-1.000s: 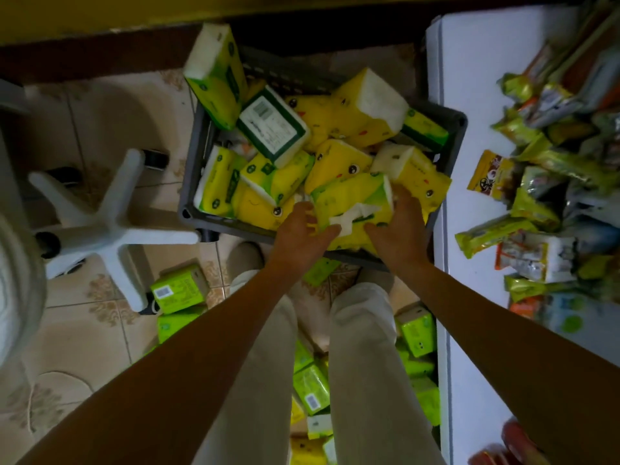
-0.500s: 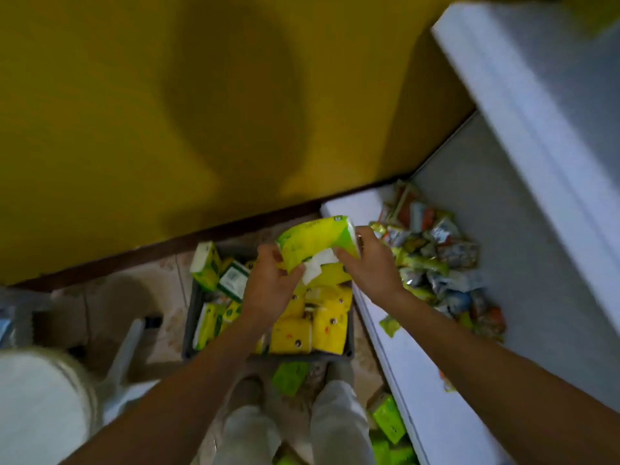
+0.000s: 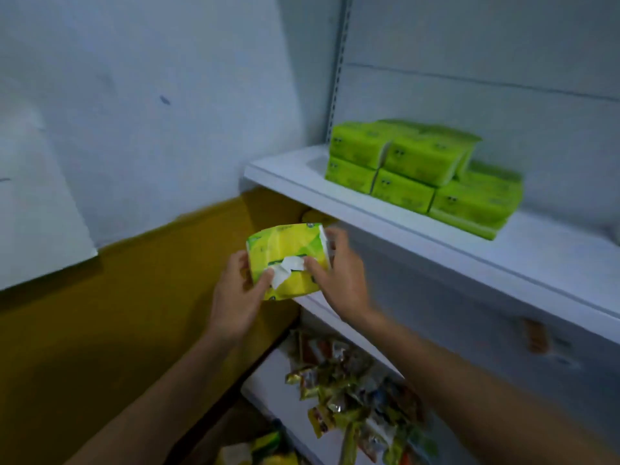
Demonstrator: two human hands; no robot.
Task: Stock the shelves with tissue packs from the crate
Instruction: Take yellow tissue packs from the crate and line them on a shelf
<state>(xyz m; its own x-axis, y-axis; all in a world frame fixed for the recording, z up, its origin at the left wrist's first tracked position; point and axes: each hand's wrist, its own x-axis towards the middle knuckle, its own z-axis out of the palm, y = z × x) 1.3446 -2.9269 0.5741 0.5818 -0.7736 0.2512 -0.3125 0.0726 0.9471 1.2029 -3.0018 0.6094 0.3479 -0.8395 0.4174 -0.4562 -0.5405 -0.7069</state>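
Observation:
A yellow-green tissue pack (image 3: 285, 250) with a white tissue sticking out of its slot is held up between both hands, just below the front left corner of the upper white shelf (image 3: 385, 213). My left hand (image 3: 240, 297) grips its left end, thumb on the front. My right hand (image 3: 342, 276) grips its right end. Several green tissue packs (image 3: 426, 169) are stacked two high on that upper shelf. A few yellow packs (image 3: 268, 451) show at the bottom edge, where the crate itself is out of sight.
A lower white shelf (image 3: 268, 387) carries a heap of snack packets (image 3: 355, 394). A yellow and white wall stands to the left. The upper shelf has bare surface left and right of the green stack.
Both hands lifted the pack out of the crate and raised it to just under the upper shelf. The view swung up from the floor to the shelves.

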